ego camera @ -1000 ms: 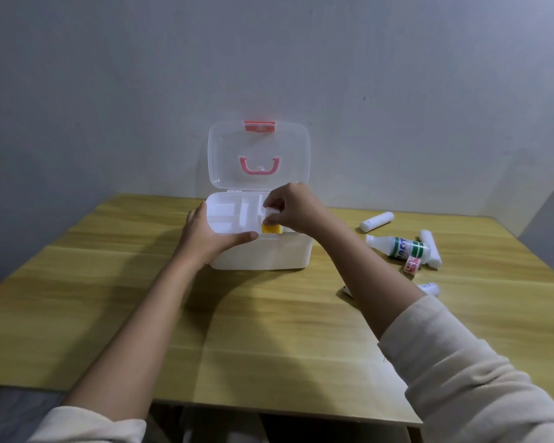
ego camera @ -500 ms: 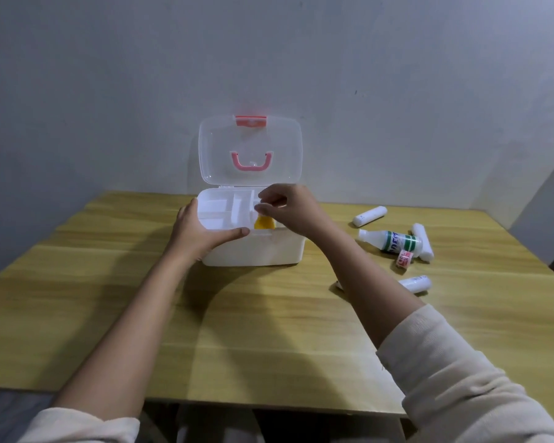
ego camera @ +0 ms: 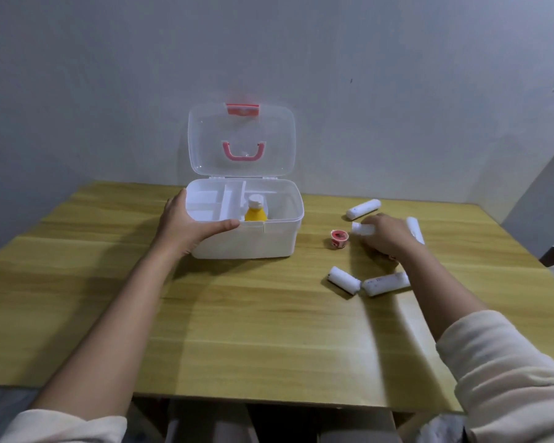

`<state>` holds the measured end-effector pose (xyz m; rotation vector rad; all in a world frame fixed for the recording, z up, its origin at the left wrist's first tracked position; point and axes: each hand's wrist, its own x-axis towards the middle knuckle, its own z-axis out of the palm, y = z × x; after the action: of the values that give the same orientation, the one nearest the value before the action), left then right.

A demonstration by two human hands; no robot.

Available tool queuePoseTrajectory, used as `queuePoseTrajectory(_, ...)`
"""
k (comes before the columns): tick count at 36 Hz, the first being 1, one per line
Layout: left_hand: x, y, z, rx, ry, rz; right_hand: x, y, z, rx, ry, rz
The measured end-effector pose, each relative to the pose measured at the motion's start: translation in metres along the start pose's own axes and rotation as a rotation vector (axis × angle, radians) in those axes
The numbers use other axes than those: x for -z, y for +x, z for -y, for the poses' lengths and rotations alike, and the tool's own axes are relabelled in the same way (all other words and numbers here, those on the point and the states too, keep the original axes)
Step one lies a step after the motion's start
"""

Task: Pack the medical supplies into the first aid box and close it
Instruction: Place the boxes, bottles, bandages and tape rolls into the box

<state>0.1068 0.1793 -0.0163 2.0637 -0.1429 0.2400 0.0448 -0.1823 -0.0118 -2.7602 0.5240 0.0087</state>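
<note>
Head view: your first aid box (ego camera: 253,238) is smooth white plastic, clear lid (ego camera: 240,139) upright.
Left hand (ego camera: 186,223): you clasp the box's near-left rim.
Right hand (ego camera: 386,233): curled over a white bottle (ego camera: 362,227), right of box.
Inside: yellow bottle (ego camera: 255,213), upright.

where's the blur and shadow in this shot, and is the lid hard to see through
Head view: the right hand and the white bottle under it are motion-smeared; the left hand and first aid box look sharp. Both forearms cast soft shadows on the table. The open lid is clear, with faint glare.
</note>
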Motion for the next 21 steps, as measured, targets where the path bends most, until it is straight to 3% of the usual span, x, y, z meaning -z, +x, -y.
queuePoseTrajectory(3, 0.000, 0.000, 0.000, -0.005, -0.002, 0.002, -0.005, 0.003, -0.002, 0.057, -0.158, -0.053)
queuePoseTrajectory(8, -0.001, 0.000, 0.000, -0.011, 0.005, -0.004, -0.009, 0.003, 0.000, 0.123, -0.109, -0.156)
queuePoseTrajectory(11, -0.001, 0.001, 0.001, -0.013, 0.003, -0.009, -0.008, 0.002, 0.007, 0.145, 0.198, -0.303)
queuePoseTrajectory(15, -0.002, 0.001, 0.001, -0.011, -0.015, -0.010, 0.003, -0.002, 0.028, 0.199, 0.679, -0.378)
queuePoseTrajectory(21, -0.004, -0.001, 0.001, -0.014, -0.066, -0.025, 0.032, -0.023, 0.080, 0.438, 1.183, -0.349)
